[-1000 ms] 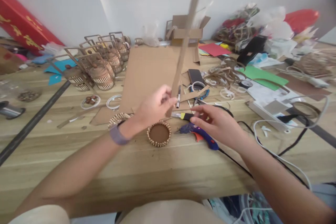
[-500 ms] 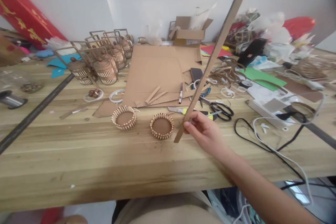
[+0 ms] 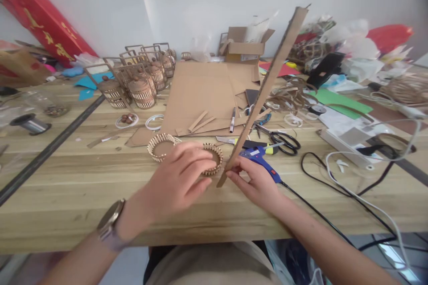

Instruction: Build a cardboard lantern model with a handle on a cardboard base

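A long cardboard strip (image 3: 267, 84) slants up and away from my right hand (image 3: 256, 180), which pinches it near its lower end. Just beyond that hand, a blue glue gun (image 3: 257, 155) lies on the table. My left hand (image 3: 182, 176), fingers spread and a watch on its wrist, hovers in front of a small round basket (image 3: 219, 156) edged with short sticks and partly covers it. Nothing shows in this hand. Behind its fingers stands a second stick-walled basket (image 3: 155, 148), also partly hidden.
A cutter knife (image 3: 250, 144) and black scissors (image 3: 284, 142) lie beyond my right hand. Behind is a large cardboard sheet (image 3: 197, 84) with loose strips. Several lidded stick baskets (image 3: 142, 91) stand back left. Cables and a white power strip (image 3: 347, 147) occupy the right.
My left hand has come into view over the table toward the small baskets. My right hand has lowered slightly with the cardboard strip. The glue gun now shows beside it.
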Demonstrator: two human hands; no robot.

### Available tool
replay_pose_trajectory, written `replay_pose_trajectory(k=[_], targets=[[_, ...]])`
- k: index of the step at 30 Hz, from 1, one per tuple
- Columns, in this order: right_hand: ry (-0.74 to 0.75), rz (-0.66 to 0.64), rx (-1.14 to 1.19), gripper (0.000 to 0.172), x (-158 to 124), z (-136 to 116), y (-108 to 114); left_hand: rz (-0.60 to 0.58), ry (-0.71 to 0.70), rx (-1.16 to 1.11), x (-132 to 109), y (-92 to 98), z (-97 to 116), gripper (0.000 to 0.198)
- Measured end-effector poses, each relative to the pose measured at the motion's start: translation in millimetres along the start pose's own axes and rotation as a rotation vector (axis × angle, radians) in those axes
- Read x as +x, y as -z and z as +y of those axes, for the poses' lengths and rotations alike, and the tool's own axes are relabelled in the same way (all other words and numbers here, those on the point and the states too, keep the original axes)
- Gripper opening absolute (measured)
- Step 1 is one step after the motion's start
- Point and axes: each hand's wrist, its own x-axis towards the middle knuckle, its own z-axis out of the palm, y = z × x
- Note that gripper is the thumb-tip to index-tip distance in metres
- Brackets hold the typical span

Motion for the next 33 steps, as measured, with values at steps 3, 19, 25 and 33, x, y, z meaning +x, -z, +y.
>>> replay_pose_trajectory(k=[3, 19, 25, 33], targets=[[-0.002, -0.026, 0.023, 0.010, 2.9, 1.5, -2.4, -0.106, -0.105, 0.124, 13.0, -28.1, -26.0, 0.026], [0.113, -0.017, 0.040, 0.012, 33.2, 9.7, -0.2, -0.169, -0.007, 0.083, 24.6, -60.0, -40.6, 0.012], [0.188, -0.029, 0.008, 0.016, 43.5, 10.2, -5.3, -0.163, -0.001, 0.010, 23.5, -61.4, -47.6, 0.011], [0.209, -0.030, -0.016, 0.014, 46.7, 11.2, -7.0, -0.208, 0.040, -0.116, 27.0, -59.1, -46.7, 0.019]])
